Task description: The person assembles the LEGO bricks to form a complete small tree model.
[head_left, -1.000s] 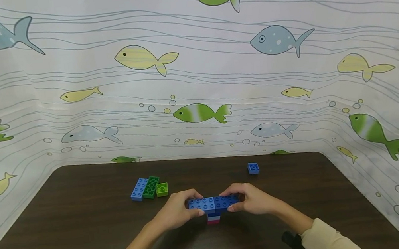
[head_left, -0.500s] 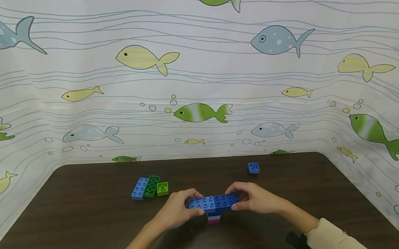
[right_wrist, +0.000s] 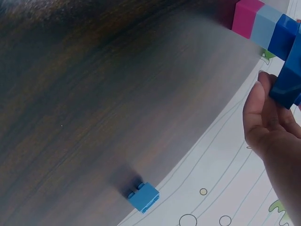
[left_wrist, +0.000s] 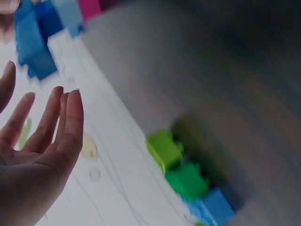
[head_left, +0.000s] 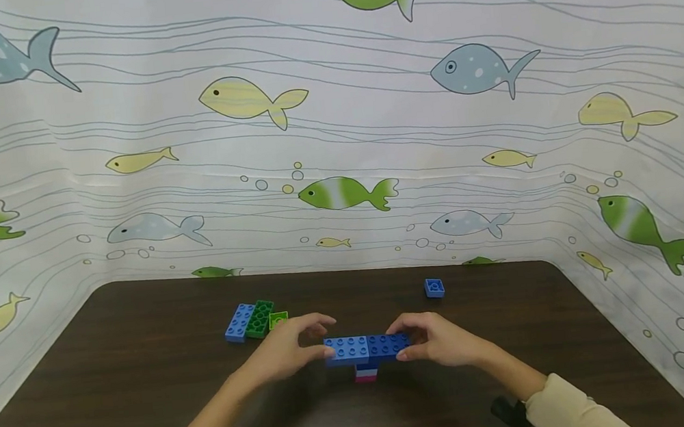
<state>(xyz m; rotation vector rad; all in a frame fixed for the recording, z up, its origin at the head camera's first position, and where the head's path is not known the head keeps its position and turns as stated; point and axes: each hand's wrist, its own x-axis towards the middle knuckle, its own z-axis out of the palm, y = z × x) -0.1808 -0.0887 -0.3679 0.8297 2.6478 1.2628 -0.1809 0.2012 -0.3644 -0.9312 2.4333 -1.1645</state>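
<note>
A toy-brick build stands upright on the table. Its top is a light blue brick (head_left: 346, 359) side by side with a dark blue brick (head_left: 386, 347). Below them come a smaller blue brick (right_wrist: 282, 36), a pale brick (right_wrist: 263, 26) and a pink brick (right_wrist: 247, 18). My right hand (head_left: 444, 342) holds the right end of the dark blue brick between thumb and fingers. My left hand (head_left: 281, 350) lies just off the left end of the light blue brick, thumb and fingers spread; the left wrist view shows a gap between that hand (left_wrist: 44, 155) and the build.
Behind the left hand lie a blue brick (head_left: 239, 323), a green brick (head_left: 259, 320) and a lime brick (head_left: 278, 317), the last partly hidden by it. A small blue brick (head_left: 434, 288) sits at the back right. Fish-patterned sheeting (head_left: 335, 138) borders the dark table (head_left: 147, 370).
My left hand has let go of the light blue brick and drawn back to the left, its fingers spreading. My right hand slid slightly right along the dark blue brick earlier, keeping its hold.
</note>
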